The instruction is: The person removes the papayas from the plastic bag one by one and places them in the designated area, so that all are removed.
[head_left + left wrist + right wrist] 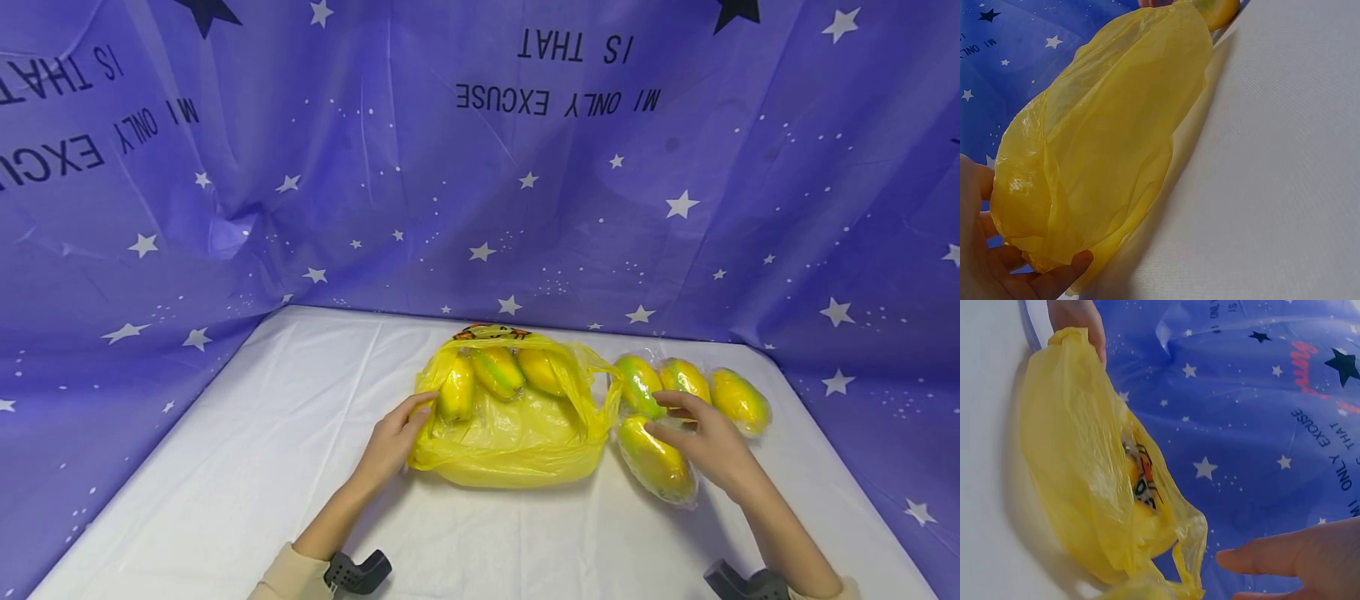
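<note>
A yellow plastic bag (510,468) lies with its mouth open toward me. Inside it, along the back, are three plastic-wrapped mangoes (498,372). My left hand (392,435) grips the bag's left edge, thumb against the plastic in the left wrist view. To the bag's right, several more wrapped mangoes sit on the table. My right hand (711,439) hovers over the front one (660,468), thumb and fingers spread apart, fingertips close to the mango behind it (636,379). In the right wrist view its fingers (1272,553) stretch out beside the bag's handle.
A white cloth covers the table (300,400). Behind it and at the sides hangs a purple curtain (420,200) with stars and lettering. Two further wrapped mangoes (738,402) lie at the back right. A dark wrist band (356,573) is on the left wrist, another on the right.
</note>
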Action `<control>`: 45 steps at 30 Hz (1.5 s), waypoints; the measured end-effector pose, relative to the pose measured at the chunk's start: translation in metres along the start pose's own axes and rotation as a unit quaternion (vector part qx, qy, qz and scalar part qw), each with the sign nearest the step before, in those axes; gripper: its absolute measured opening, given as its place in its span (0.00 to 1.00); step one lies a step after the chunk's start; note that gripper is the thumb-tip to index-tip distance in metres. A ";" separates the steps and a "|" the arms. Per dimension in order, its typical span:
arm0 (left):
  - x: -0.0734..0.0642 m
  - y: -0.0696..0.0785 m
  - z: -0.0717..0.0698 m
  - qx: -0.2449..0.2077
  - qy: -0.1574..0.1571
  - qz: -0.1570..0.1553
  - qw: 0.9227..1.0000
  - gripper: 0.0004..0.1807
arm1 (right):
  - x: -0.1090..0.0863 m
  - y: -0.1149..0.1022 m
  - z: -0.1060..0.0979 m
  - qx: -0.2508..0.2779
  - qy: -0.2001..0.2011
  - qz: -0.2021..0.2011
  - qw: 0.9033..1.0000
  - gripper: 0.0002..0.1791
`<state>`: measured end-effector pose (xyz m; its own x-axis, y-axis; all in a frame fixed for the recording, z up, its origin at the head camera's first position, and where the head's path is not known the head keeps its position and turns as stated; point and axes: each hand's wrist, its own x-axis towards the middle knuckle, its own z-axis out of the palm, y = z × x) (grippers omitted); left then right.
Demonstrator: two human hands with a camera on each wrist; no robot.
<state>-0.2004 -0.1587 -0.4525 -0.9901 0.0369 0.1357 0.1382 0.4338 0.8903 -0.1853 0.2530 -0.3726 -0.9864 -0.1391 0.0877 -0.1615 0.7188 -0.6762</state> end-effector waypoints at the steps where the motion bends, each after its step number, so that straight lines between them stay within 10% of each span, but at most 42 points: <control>1: 0.000 0.000 0.000 0.000 0.000 0.000 1.000 0.19 | 0.001 -0.002 0.001 0.010 0.005 -0.003 1.000 0.30; 22: -0.002 0.000 0.000 0.002 0.002 -0.001 1.000 0.19 | 0.039 -0.039 0.052 0.128 -0.035 -0.099 0.986 0.26; 45: -0.001 -0.002 0.001 -0.001 -0.001 0.009 1.000 0.18 | 0.087 -0.063 0.108 0.097 -0.061 -0.086 0.990 0.27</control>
<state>-0.2000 -0.1588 -0.4545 -0.9874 0.0470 0.1514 0.1568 0.4306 0.8888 -0.2573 0.1220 -0.4013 -0.9316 -0.3381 0.1334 -0.3068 0.5346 -0.7874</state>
